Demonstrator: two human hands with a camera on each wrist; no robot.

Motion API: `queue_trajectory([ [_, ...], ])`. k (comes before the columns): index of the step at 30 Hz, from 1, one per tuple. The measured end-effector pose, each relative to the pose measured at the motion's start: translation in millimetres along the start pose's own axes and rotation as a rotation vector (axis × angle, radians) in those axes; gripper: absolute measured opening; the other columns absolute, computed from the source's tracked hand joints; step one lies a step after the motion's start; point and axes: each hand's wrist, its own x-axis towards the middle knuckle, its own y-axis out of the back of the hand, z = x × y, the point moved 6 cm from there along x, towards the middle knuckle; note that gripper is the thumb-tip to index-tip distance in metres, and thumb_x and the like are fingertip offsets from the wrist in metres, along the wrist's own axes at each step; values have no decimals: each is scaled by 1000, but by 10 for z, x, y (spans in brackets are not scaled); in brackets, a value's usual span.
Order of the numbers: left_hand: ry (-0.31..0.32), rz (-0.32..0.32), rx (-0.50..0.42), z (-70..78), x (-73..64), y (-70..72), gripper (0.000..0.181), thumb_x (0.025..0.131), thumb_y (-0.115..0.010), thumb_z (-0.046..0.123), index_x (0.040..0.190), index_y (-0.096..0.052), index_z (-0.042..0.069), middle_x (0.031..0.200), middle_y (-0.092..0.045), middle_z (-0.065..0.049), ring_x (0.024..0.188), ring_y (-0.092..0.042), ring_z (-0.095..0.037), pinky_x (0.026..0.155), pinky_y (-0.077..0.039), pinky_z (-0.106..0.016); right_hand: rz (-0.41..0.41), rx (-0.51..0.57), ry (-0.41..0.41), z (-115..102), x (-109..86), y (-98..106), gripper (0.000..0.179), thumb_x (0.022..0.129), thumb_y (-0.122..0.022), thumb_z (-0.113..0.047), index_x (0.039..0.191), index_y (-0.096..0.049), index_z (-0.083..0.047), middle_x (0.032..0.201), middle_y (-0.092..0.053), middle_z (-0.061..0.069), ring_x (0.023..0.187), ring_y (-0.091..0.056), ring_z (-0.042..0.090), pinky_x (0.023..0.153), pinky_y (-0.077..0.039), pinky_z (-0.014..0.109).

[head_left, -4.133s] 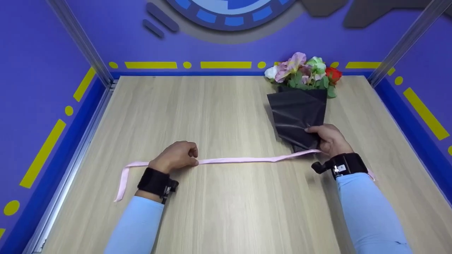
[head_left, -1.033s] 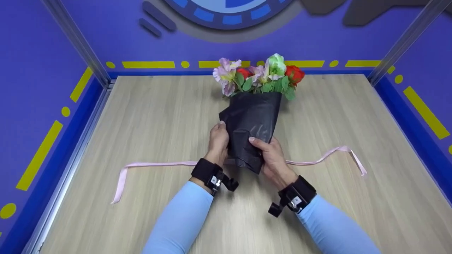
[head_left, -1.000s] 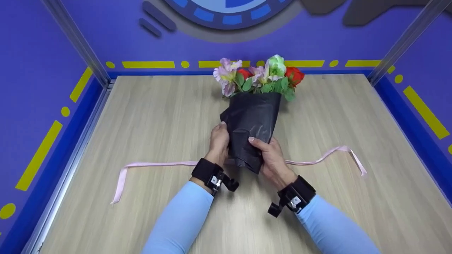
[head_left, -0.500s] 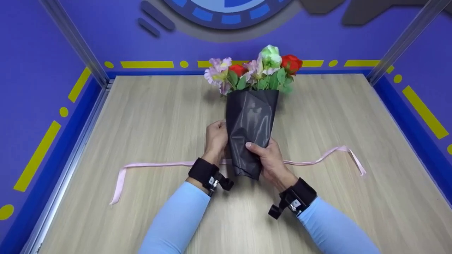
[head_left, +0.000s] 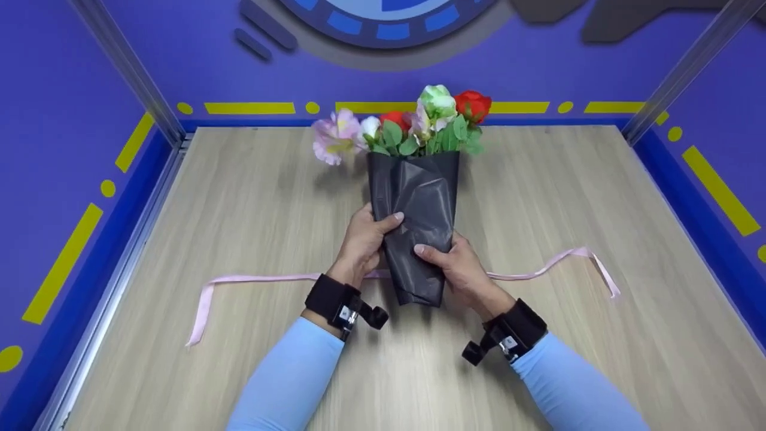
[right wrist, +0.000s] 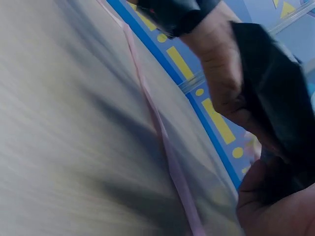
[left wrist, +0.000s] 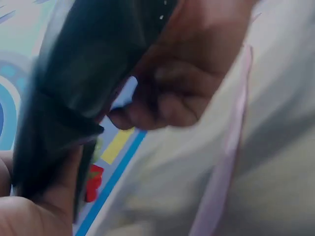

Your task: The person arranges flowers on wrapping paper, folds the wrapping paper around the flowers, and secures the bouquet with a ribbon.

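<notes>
A bouquet wrapped in black paper (head_left: 428, 191) is held upright over the middle of the table, its narrow end toward me. My left hand (head_left: 362, 242) grips its left side, thumb laid across the front. Lower on the right side, my right hand (head_left: 464, 269) holds the wrap, also with the thumb in front; the fingers of both are mostly hidden behind the paper. A red flower (head_left: 473, 106), a green-white flower (head_left: 438, 102) and a pink flower (head_left: 335, 137) stick out on top. Beneath the bouquet, a pink ribbon (head_left: 257, 278) lies across the table; the wrist views show space between.
The wooden tabletop (head_left: 251, 191) is bounded by a blue-purple back wall (head_left: 371, 84) and side walls with yellow markings. A metal rail (head_left: 119, 281) runs along the left edge. The ribbon's right end (head_left: 604, 275) bends toward me.
The bouquet came from the right to the middle, over the ribbon, which both hands have let go. In the last second it shifted slightly left, and my left thumb moved onto its front.
</notes>
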Motion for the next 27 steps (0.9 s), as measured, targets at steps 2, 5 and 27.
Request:
queue_trajectory([
  [2, -46, 16, 31, -10, -3, 17, 44, 96, -68, -5, 138, -56, -2, 115, -70, -14, 89, -74, -18, 79, -63, -30, -12, 9, -39, -1, 13, 43, 43, 99, -68, -7, 138, -53, 3, 100, -76, 3, 84, -75, 15, 73, -61, 26],
  [5, -70, 36, 127, -45, -8, 26, 44, 96, -68, -5, 138, -54, -1, 119, -69, -15, 94, -72, -19, 85, -61, -30, 34, -26, -103, 27, 43, 153, 39, 99, -66, -5, 134, -49, 5, 94, -76, 2, 78, -75, 12, 69, -60, 24],
  [27, -23, 156, 1062, -144, -18, 198, 102, 87, -87, 22, 161, -24, -8, 146, -57, -32, 135, -58, -40, 111, -49, -44, 141, -1049, -35, -3, 124, 294, 39, 86, -76, -21, 117, -70, 1, 95, -75, 13, 84, -68, 27, 77, -55, 42],
])
